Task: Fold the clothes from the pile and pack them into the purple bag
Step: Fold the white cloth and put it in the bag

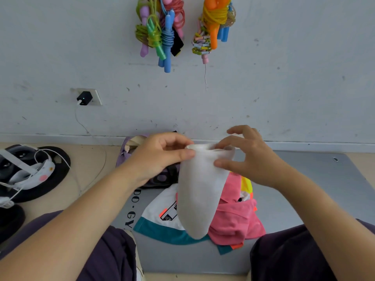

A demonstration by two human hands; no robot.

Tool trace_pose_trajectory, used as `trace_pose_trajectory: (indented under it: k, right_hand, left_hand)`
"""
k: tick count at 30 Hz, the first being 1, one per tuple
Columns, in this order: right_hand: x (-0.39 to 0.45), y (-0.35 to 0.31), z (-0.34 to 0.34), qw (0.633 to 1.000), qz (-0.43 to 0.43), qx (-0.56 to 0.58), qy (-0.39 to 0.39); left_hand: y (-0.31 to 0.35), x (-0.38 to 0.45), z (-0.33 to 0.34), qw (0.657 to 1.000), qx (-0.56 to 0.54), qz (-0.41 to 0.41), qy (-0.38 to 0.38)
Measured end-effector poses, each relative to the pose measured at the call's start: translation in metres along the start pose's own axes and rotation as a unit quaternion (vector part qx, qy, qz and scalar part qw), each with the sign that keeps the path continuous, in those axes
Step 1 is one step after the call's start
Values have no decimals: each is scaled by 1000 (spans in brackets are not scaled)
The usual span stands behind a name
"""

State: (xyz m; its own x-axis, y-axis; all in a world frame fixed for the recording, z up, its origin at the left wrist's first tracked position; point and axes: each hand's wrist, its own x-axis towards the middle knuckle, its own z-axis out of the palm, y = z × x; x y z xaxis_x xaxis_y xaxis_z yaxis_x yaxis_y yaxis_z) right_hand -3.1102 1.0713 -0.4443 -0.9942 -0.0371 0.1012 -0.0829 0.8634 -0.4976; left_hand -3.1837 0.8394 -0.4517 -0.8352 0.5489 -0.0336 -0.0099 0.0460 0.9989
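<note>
A white sock hangs toe-down in front of me, its opening held at the top. My left hand pinches the left side of the cuff between thumb and fingers. My right hand pinches the right side with thumb and forefinger, its other fingers spread above. Under the sock lies the pile: a pink garment and a white and teal garment. The purple bag stands by the wall, mostly hidden behind my left hand.
The pile rests on a grey mat between my knees. Black weight plates with a headset and white cable lie at left. Coloured skipping ropes hang on the wall above, and a charger is plugged into a socket.
</note>
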Motion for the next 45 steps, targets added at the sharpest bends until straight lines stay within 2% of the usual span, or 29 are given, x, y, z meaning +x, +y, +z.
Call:
trace_pose_trajectory:
  k: [2, 4, 7, 11, 14, 18, 22, 25, 29, 32, 35, 38, 40, 42, 43, 45]
  right_hand:
    - [2, 9, -6, 1000, 26, -3, -11]
    - [2, 12, -9, 1000, 15, 16, -3]
    - [2, 11, -9, 999, -21, 17, 35]
    - [1, 8, -4, 998, -11, 44, 49]
    - [1, 6, -3, 995, 14, 69, 67]
    - [0, 2, -4, 989, -18, 66, 132]
    - [0, 2, -6, 987, -22, 65, 148]
    - [0, 1, -5, 988, -6, 88, 124]
    - [0, 0, -2, 995, -34, 20, 95]
    - [-1, -1, -1, 988, 40, 142, 41]
    - [-1, -2, -1, 954, 111, 277, 19]
    - [-1, -6, 1, 941, 123, 314, 33]
    - [-1, -10, 1, 927, 109, 353, 63]
    - [0, -13, 0, 913, 97, 379, 116]
    - [0, -12, -1, 909, 97, 378, 147]
    - [1, -10, -4, 895, 111, 381, 202]
  left_hand:
    - [5, -1, -13, 1000, -21, 1, 16]
    - [6, -1, -22, 999, 9, 3, 41]
    - [-3, 3, -26, 979, 175, 34, 100]
    - [-15, 4, -22, 936, 326, 69, 113]
    - [-20, 5, -22, 925, 355, 77, 109]
    - [-26, 6, -19, 911, 388, 95, 100]
    - [-22, 7, -18, 933, 321, 105, 126]
    - [-21, 7, -18, 930, 333, 97, 119]
    - [-22, 7, -17, 943, 309, 79, 99]
    - [-16, 8, -14, 976, 207, 14, 70]
    - [-12, 6, -10, 997, 52, -50, 32]
    - [-11, 5, -4, 997, 42, -24, 66]
    - [-7, 3, -1, 995, -46, -12, 83]
    - [-2, 1, -3, 987, -158, -40, 2]
    - [0, -2, -4, 985, -153, -51, -58]
    - [-3, -5, -3, 988, -57, -58, -131]
